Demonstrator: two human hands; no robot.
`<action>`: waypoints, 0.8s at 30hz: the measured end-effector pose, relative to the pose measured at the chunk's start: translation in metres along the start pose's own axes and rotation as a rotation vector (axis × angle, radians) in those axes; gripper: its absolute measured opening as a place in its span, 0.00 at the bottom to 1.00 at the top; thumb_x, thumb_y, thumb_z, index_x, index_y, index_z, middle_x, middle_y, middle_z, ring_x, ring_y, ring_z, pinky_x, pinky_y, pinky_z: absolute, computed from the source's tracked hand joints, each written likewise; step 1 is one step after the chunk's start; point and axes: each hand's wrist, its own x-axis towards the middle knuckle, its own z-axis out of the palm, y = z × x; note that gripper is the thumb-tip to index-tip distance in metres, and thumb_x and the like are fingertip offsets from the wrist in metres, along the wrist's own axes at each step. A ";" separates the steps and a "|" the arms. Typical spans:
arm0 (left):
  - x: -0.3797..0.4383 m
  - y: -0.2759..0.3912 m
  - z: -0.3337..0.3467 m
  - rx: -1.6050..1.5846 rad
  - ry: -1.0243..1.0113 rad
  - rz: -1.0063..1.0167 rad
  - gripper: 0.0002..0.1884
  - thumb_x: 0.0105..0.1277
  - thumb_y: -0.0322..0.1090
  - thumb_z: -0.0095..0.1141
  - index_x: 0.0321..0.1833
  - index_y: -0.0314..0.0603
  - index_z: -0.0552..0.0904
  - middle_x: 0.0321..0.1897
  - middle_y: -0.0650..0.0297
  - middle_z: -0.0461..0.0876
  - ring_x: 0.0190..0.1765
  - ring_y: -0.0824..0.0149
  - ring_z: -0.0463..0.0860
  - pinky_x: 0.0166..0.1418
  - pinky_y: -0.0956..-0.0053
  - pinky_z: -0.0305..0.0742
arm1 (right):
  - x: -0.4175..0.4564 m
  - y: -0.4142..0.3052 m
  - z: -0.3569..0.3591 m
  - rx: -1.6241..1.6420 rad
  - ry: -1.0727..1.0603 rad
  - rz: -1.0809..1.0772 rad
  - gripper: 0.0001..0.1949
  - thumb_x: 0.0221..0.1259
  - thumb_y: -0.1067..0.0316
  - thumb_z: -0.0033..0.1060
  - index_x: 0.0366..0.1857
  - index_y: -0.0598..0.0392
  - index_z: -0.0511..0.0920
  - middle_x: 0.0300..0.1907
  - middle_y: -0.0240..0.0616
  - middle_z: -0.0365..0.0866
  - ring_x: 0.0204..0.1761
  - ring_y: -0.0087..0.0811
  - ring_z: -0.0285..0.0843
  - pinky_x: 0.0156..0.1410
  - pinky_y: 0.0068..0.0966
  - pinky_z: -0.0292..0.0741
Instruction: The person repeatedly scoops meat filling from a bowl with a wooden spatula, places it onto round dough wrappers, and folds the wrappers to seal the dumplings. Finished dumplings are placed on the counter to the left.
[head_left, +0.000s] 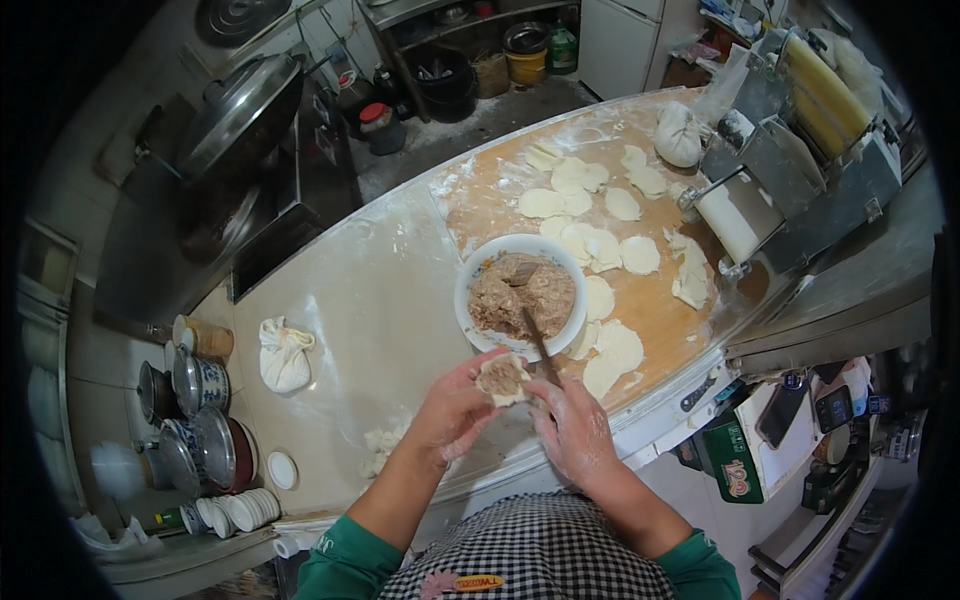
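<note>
A dough wrapper with meat filling (502, 379) rests in my left hand (455, 409), just below a white floral bowl. My right hand (574, 427) touches the wrapper's right edge with its fingertips and also holds the brown stick-like handle of a utensil (540, 341), whose far end reaches the filling. Ground meat filling (532, 292) fills much of the bowl (463, 300), with another flat piece stuck in it. Flat round dough wrappers (640, 255) lie scattered and overlapping on the floured wooden board (667, 337). Small dough pieces (382, 446) lie beside my left forearm.
A dough-rolling machine (787, 165) stands at the right end of the worktop, near a tied cloth bag (678, 135). Another tied bag (286, 356) and a white lid (283, 471) sit left. Lidded pots (201, 382) and stacked dishes (247, 511) line the left edge.
</note>
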 end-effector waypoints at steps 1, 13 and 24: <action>-0.002 -0.007 0.003 0.034 -0.044 0.010 0.30 0.64 0.20 0.54 0.71 0.29 0.66 0.64 0.51 0.76 0.65 0.59 0.78 0.67 0.67 0.75 | 0.001 0.001 -0.001 -0.015 -0.017 0.024 0.13 0.60 0.70 0.65 0.49 0.53 0.83 0.39 0.46 0.80 0.38 0.47 0.82 0.43 0.39 0.80; -0.005 -0.029 0.034 0.351 0.227 -0.028 0.14 0.77 0.29 0.48 0.62 0.34 0.74 0.58 0.55 0.79 0.58 0.63 0.81 0.63 0.63 0.80 | 0.016 -0.013 0.000 0.129 0.212 0.175 0.06 0.57 0.69 0.67 0.37 0.56 0.85 0.39 0.43 0.79 0.45 0.43 0.77 0.50 0.37 0.76; -0.006 -0.063 0.035 0.557 0.212 0.257 0.17 0.81 0.39 0.40 0.58 0.33 0.76 0.49 0.59 0.80 0.53 0.69 0.80 0.56 0.73 0.77 | 0.015 -0.005 0.009 0.146 0.083 0.118 0.13 0.62 0.60 0.60 0.45 0.53 0.86 0.38 0.44 0.80 0.43 0.47 0.78 0.49 0.40 0.76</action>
